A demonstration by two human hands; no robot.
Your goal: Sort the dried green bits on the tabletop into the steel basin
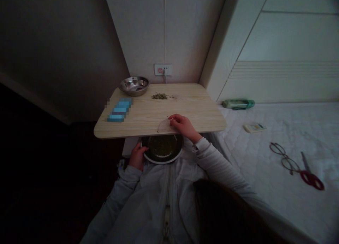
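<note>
My left hand [137,156] grips the left rim of a dark round plate [162,161] held just below the near edge of a small wooden table [196,109]. The plate carries a layer of small greenish bits. My right hand [183,125] rests on the table's near edge, fingers curled and pinched on a thin pale sheet [163,125] that lies at the edge above the plate. Farther back on the table is a small pile of greenish crumbs [159,96].
A steel bowl [134,85] stands at the table's back left, blue blocks [119,110] on its left side. A wall socket [162,69] is behind. On the white bed to the right lie a green bottle [238,103], a small card [254,127], glasses [284,158] and red-handled scissors [311,175].
</note>
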